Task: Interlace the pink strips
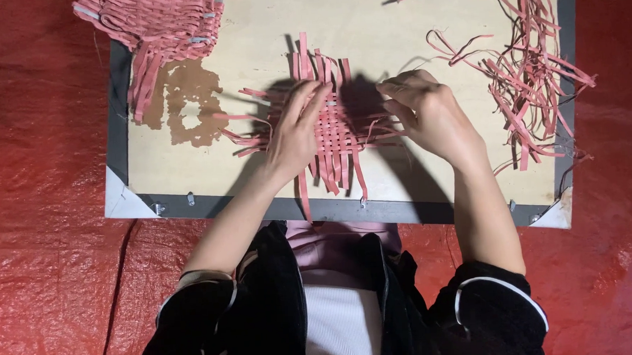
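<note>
Your left hand (296,132) lies flat and open on the bumpy pink woven mat (331,123); your right hand (427,112) pinches a thin pink strip (381,133).

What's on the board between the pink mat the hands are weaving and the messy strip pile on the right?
In the head view, only the right hand and bare board lie between the mat and the pile.

The person wears a black velvety jacket, open at the front, with thin white piping curving around each shoulder. Its 2 sleeves are pushed up above the elbows, leaving the forearms bare down to the left hand (294,132) and right hand (430,116). Beneath shows a pink top over a white ribbed garment.
</note>
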